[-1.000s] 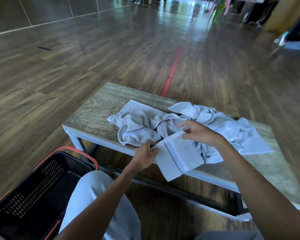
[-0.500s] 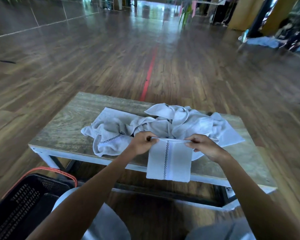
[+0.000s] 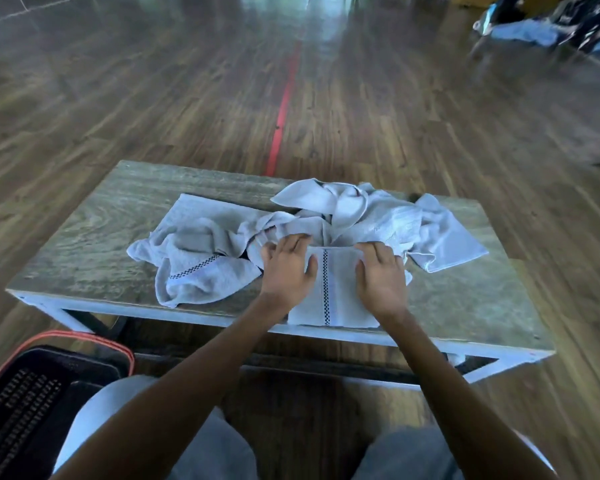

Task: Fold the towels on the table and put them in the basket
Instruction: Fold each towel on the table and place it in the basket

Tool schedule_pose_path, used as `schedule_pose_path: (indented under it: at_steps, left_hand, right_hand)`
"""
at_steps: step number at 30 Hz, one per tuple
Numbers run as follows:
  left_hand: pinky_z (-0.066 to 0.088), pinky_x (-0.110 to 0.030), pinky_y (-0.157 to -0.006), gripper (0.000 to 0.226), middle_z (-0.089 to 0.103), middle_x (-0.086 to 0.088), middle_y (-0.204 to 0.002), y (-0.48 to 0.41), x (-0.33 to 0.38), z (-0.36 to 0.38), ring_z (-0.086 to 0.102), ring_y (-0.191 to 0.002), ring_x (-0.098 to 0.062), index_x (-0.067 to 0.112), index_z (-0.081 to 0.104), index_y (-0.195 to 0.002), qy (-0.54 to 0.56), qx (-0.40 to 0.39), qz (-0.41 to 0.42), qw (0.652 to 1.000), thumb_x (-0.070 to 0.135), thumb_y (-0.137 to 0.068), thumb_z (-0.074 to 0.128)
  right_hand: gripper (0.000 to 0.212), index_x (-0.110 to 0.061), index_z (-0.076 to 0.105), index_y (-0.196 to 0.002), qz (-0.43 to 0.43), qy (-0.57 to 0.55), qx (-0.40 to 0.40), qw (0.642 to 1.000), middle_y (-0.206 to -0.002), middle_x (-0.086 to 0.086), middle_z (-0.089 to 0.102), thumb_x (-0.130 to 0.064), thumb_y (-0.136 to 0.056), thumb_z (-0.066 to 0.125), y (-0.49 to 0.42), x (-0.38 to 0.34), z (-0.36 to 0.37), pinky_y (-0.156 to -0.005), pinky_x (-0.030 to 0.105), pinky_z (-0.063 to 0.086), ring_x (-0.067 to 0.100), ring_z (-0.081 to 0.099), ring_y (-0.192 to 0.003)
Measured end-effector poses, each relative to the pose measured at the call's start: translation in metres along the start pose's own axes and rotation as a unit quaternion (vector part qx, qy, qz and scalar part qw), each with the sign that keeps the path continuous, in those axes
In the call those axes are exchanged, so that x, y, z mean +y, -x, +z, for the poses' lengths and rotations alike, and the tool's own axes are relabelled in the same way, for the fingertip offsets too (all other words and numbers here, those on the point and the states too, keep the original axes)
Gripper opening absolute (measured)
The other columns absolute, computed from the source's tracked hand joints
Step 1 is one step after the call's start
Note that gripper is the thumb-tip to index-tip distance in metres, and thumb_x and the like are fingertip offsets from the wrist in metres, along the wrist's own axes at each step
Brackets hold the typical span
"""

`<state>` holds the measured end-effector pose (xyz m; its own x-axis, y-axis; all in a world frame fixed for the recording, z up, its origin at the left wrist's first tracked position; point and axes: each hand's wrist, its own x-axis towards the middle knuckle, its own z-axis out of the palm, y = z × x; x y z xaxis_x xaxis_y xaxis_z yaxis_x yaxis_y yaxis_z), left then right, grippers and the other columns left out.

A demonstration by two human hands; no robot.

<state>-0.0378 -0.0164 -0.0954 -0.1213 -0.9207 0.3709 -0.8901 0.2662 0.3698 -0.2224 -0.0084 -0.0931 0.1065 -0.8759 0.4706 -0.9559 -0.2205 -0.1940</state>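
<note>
Since half a second ago the folded towel [image 3: 333, 299] has gone from hanging pinched over the front edge to lying flat on the worktop [image 3: 101, 237]. The left hand [image 3: 286, 268] and right hand [image 3: 381, 278] now press on it with straight, spread fingers, gripping nothing.

Its near edge sits right at the worktop's front edge, so a push toward the body could slide it off. The left fingertips also reach the crumpled towels [image 3: 361, 216] behind, which could drag along. Lifting it toward the basket [image 3: 32, 393], low on the left by the knee, may let the fold fall open.

The worktop is a low, grey-grained wooden bench. It stands on a glossy wooden floor crossed by a red line [image 3: 283, 105].
</note>
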Motion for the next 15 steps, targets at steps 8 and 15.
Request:
schedule_pose_path:
  at_steps: [8, 15]
  left_hand:
    - [0.001, -0.057, -0.114, 0.091, -0.003, -0.004, -0.161, 0.022, 0.004, 0.021, -0.006, -0.148, -0.015, 0.009, 0.002, -0.152, -0.126, -0.227, 0.050, 0.964, 0.060, -0.077, -0.009]
    - [0.008, -0.061, -0.112, 0.086, 0.031, -0.016, -0.153, 0.019, 0.000, 0.024, 0.025, -0.144, -0.024, 0.000, 0.032, -0.145, -0.151, -0.194, 0.032, 0.969, 0.061, -0.086, 0.018]
  right_hand:
    - [0.072, -0.004, 0.047, -0.138, -0.021, 0.085, -0.176, 0.980, -0.145, 0.015, 0.044, -0.052, -0.098, 0.009, 0.028, -0.002, 0.019, -0.111, 0.053, 0.026, 0.026, 0.041, -0.136]
    - [0.084, -0.003, 0.033, -0.145, 0.013, 0.101, -0.214, 0.972, -0.154, 0.017, 0.027, -0.063, -0.087, 0.020, 0.018, 0.001, 0.021, -0.116, 0.053, 0.003, 0.028, 0.023, -0.144]
